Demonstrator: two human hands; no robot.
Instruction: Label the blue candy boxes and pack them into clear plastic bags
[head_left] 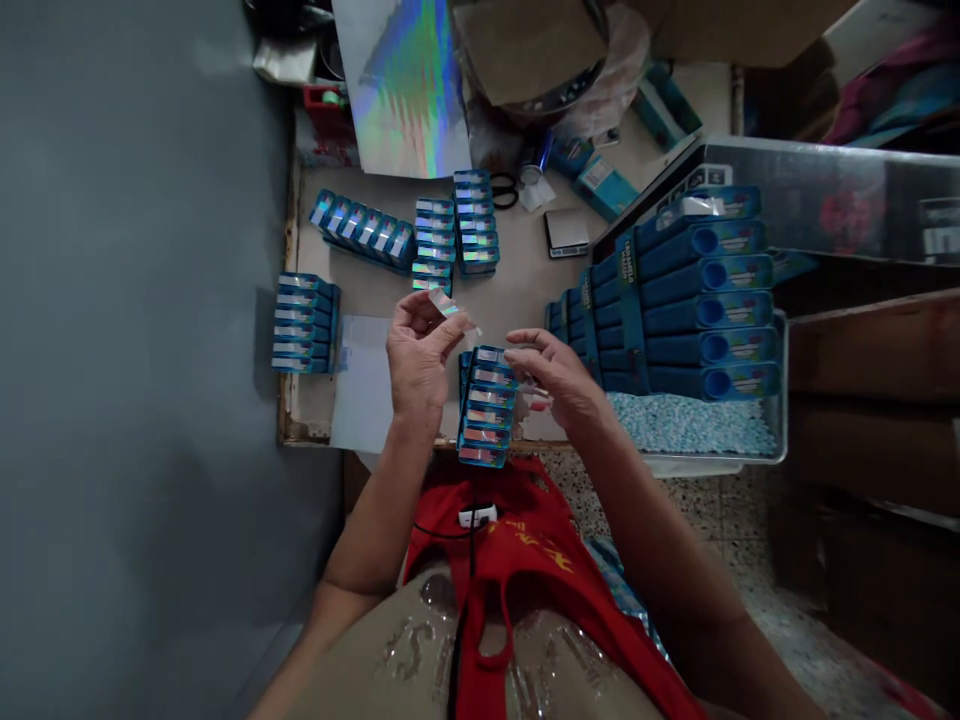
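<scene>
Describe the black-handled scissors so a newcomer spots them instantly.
On the worktable, find the big iridescent sheet at the far side. Just off its lower right corner, the scissors lie between a stack of blue boxes and a crumpled white scrap. Two rounded black loops set them apart from those straight-edged boxes and the pale scrap.

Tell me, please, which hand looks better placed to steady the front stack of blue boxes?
Probably the right hand: its fingertips are right beside the front stack, whereas the left hand is occupied, pinching a shiny strip.
</scene>
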